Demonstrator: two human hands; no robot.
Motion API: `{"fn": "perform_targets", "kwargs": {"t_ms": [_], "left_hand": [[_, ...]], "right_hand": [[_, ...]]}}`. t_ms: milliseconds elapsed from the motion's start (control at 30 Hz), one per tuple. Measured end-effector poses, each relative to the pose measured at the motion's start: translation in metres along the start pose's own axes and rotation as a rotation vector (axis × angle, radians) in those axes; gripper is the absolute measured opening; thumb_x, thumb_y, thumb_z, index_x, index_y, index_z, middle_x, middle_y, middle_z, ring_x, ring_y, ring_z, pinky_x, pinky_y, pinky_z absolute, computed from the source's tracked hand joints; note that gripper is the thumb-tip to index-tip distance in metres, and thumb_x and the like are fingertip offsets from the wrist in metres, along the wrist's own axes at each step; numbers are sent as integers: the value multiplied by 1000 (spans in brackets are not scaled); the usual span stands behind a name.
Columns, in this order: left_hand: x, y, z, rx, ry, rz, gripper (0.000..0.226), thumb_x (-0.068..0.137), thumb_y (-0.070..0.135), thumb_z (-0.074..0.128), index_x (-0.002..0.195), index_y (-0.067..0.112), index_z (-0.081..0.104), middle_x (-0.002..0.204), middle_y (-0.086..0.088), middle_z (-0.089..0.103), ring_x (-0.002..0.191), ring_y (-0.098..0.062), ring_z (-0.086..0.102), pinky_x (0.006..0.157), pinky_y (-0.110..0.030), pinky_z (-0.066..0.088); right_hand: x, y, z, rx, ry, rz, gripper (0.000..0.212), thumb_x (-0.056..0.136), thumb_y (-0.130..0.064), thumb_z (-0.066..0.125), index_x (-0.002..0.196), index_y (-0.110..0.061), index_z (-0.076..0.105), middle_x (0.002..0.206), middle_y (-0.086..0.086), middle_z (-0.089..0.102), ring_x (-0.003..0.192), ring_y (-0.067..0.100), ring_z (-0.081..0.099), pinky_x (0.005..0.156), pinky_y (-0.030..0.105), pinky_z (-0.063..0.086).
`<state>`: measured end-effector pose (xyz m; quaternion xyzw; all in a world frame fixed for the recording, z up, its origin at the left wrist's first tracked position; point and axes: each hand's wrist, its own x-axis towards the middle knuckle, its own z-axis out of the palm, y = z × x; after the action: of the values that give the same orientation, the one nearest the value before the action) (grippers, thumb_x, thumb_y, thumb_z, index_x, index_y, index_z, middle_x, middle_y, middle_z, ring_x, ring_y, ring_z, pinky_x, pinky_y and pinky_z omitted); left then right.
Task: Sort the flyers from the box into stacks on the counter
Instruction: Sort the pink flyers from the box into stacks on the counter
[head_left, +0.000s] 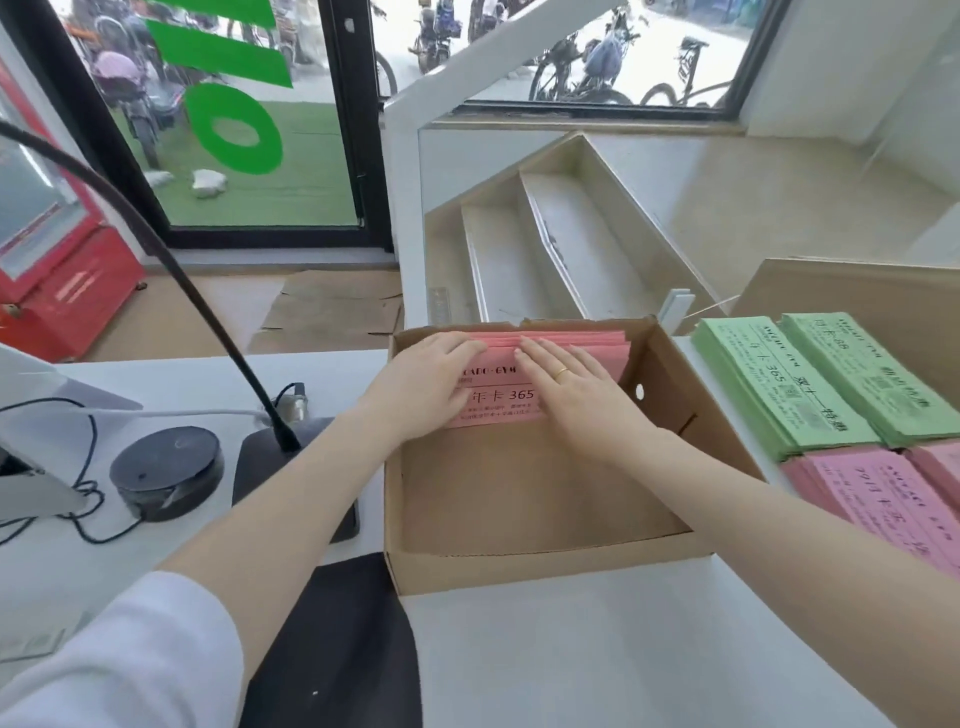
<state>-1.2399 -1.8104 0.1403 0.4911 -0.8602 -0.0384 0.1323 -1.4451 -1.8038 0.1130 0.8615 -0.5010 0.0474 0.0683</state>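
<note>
Nearest the camera, a white sleeve (119, 654) covers the left arm, and both forearms reach forward into the cardboard box (545, 569), which stands on the white counter (597, 654). At the far wall of the box lies a bundle of pink flyers (498, 400); the rest of the box floor is bare cardboard. The left hand (423, 387) lies on the left part of the bundle with fingers almost straight, and the right hand (576, 387), with a ring on one finger, lies flat on the right part; both hands press on the paper and neither is curled around it, so I judge nothing is gripped yet. On the counter at the right of the box, near its right edge, there are two green stacks (779, 384) and two pink stacks (878, 499) just in front of them. I see some risks from here. The top edges of the bundle are stepped, so the sheets can fan apart and slide if the hands lift only some of them. The bundle sits tight against the far wall, so fingers may crease the paper there. Since the pink stacks appear to carry different print, a quick look could send these flyers to the wrong one. A pink stack also reaches the near right edge of the counter, where more sheets could slip off.
</note>
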Motion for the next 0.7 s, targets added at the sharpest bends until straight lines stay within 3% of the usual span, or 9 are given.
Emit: {"fn": "perform_targets", "kwargs": {"t_ms": [133,200,300,400,467,533,567,633,700], "left_hand": [[2,-4,3,-51,-14,-33,53,90,23,54,140,13,35,145,-1,37,135,-16,29,106,-26,28],[2,-4,3,-66,-2,-36,53,90,23,53,140,14,35,146,0,36,135,-15,29,104,-26,29],[1,-5,4,-47,-5,-25,55,89,26,55,139,16,36,147,3,34,134,-13,29,104,-25,30],[0,-5,5,18,-34,2,55,89,28,55,139,16,36,149,2,29,136,-15,26,105,-26,30],[0,-3,7,75,-47,11,54,89,29,55,139,15,37,150,1,28,137,-16,24,104,-28,32],[1,-3,9,146,-60,20,51,88,30,55,135,14,42,150,-3,27,138,-18,22,106,-31,31],[1,-2,10,188,-70,27,48,88,30,55,131,13,45,150,-5,27,139,-20,21,109,-33,27],[-2,2,8,245,-59,53,38,88,30,55,121,12,54,149,-7,28,140,-23,17,113,-37,18],[-9,9,5,179,-14,80,28,89,26,55,112,12,61,142,-7,40,136,-26,29,110,-40,25]], "right_hand": [[1,2,5,-63,143,-17,64,69,6,67,130,-4,50,126,13,58,114,31,57,99,45,40],[2,-1,4,-47,135,10,62,72,6,63,132,-3,47,117,15,61,102,34,60,88,43,48],[7,-1,5,-15,-20,98,58,86,-2,49,140,-11,33,126,12,53,106,32,54,81,38,40],[5,-3,5,6,61,117,37,67,3,66,102,-9,60,90,13,60,80,35,59,63,33,39],[3,0,6,-90,73,149,32,53,1,73,81,-10,62,87,14,60,79,35,59,66,36,45],[-1,-2,-1,-130,18,139,30,58,3,68,84,-8,61,105,18,59,99,40,56,81,43,45],[-4,-4,-8,-115,-15,121,29,66,5,61,93,-7,59,110,18,58,105,39,54,81,42,43],[-10,-6,-18,-79,-92,109,32,81,6,45,110,-8,48,111,11,57,102,33,55,67,36,35],[-21,-8,-27,-39,-108,149,32,84,3,42,114,-10,43,110,7,58,97,30,58,59,33,31]]}}
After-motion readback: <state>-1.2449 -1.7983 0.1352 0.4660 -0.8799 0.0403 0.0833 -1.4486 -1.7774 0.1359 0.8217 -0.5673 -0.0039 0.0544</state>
